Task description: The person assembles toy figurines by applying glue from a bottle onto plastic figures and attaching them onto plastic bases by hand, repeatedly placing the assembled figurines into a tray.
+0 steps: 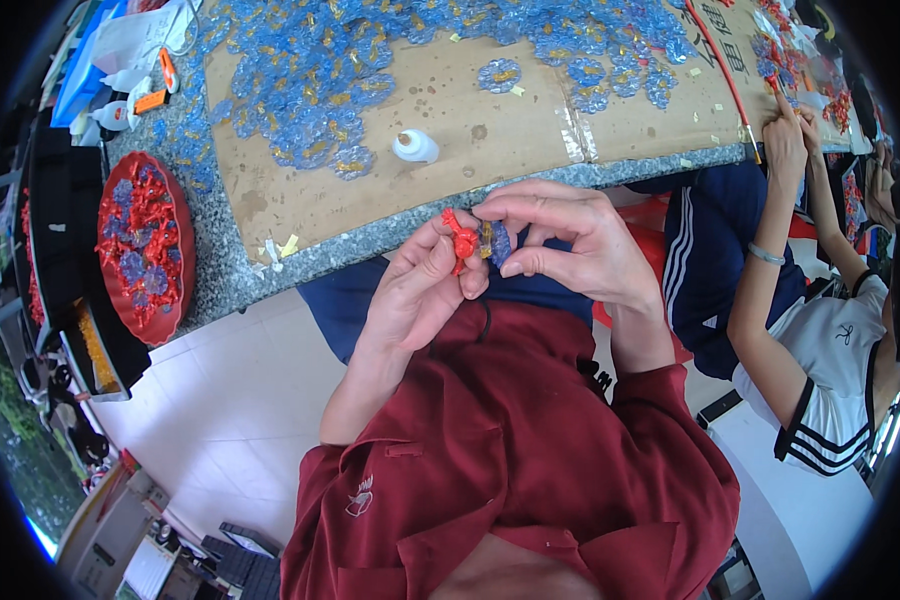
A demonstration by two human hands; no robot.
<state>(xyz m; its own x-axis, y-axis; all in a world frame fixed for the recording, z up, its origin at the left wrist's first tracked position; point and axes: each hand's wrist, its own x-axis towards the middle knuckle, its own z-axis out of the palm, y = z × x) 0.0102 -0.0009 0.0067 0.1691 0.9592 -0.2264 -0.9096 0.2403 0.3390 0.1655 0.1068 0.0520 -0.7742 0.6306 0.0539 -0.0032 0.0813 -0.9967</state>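
Observation:
Just off the table's near edge, my two hands meet in front of my dark red shirt. Between the thumb and fingers of my left hand is a small red plastic figure-like piece. My right hand pinches a translucent blue-purple disc with a yellow middle. The disc and the red piece are side by side; whether they touch is hard to make out. A white squeeze bottle stands on the cardboard beyond my hands.
Many blue discs cover the far cardboard. At left, a red scalloped tray holds red pieces and discs. An orange-handled cutter lies behind it. A red stick lies at right, near a co-worker's hands.

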